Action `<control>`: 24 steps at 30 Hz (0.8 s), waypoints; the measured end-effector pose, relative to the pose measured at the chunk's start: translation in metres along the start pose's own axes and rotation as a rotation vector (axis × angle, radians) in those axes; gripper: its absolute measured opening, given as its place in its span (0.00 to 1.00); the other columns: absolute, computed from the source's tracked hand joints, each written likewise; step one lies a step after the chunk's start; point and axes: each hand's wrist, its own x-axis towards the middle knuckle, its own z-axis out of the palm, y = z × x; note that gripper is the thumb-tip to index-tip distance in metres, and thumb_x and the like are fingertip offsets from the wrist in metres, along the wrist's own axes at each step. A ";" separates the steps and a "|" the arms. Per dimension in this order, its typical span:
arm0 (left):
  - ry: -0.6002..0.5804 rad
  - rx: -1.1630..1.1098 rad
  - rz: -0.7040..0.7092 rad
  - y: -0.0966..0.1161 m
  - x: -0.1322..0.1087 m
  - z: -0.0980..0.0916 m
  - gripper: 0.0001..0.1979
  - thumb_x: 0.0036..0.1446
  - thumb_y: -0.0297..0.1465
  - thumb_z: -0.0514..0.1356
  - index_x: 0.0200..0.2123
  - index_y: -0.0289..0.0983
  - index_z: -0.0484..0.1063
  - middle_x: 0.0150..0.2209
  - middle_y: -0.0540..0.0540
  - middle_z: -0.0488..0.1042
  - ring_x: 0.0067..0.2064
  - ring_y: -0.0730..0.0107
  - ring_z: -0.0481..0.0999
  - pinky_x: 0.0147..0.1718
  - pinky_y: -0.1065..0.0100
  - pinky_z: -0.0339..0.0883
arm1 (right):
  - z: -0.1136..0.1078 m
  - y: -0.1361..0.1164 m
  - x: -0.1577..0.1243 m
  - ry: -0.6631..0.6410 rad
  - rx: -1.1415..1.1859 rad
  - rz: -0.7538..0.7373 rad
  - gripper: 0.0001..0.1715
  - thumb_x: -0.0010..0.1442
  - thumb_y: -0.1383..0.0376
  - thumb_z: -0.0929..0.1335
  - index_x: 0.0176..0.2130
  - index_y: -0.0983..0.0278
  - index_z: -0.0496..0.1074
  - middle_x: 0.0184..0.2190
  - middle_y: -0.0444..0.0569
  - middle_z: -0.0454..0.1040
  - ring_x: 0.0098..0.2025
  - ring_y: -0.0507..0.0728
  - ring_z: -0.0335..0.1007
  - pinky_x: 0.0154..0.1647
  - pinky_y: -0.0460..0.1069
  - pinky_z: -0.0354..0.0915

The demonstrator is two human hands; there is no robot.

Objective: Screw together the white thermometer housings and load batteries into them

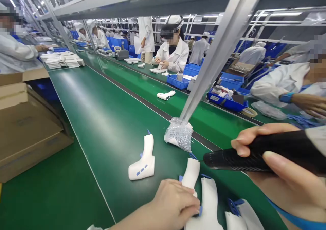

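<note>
We see the left hand (173, 203) at the bottom of the view, fingers (189, 203) clenched around a white shell (191, 174) that stands up from the green belt (102, 121). The right hand (277, 169) comes in from the right, fingers (275, 160) wrapped tight on a black driver (254, 153). The driver lies level, its tip pointing left and touching or just beside the top of the held shell; we cannot tell which.

Just right of the held shell lie more white shells, one (210, 203) touching the left hand and another (244, 216) at the bottom edge, both with blue parts. A separate white shell (144, 158) with blue buttons lies on the belt left of the hands, apart from them. A clear bag (179, 135) of small parts sits at the foot of a slanted metal post (219, 50), just behind the held shell.

Further up the far belt lies one white unit (165, 95). Cardboard boxes (28, 121) stand on the left. Blue bins (226, 101) line the worktop across the belt, where people in white coats (175, 53) sit. Stacked white trays (62, 60) lie far up the belt.
</note>
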 end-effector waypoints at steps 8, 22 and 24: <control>-0.041 0.005 0.020 -0.019 -0.004 0.021 0.15 0.58 0.38 0.50 0.25 0.41 0.69 0.22 0.55 0.76 0.36 0.77 0.77 0.40 0.80 0.62 | 0.026 0.027 0.016 -0.103 0.217 0.058 0.14 0.61 0.59 0.70 0.42 0.61 0.64 0.34 0.53 0.63 0.28 0.55 0.61 0.29 0.48 0.68; -0.053 -0.309 -0.186 -0.006 0.001 0.005 0.26 0.61 0.46 0.43 0.29 0.40 0.76 0.27 0.46 0.78 0.41 0.67 0.77 0.46 0.75 0.57 | 0.031 0.049 0.024 -0.211 0.155 0.066 0.14 0.64 0.56 0.68 0.39 0.62 0.61 0.26 0.49 0.62 0.26 0.55 0.60 0.27 0.45 0.65; -0.068 -0.335 -0.206 -0.003 0.002 -0.001 0.23 0.62 0.44 0.45 0.31 0.42 0.77 0.30 0.48 0.79 0.42 0.67 0.76 0.46 0.74 0.58 | 0.033 0.053 0.028 -0.220 0.169 0.068 0.14 0.64 0.56 0.68 0.39 0.62 0.61 0.26 0.48 0.61 0.26 0.54 0.59 0.27 0.45 0.64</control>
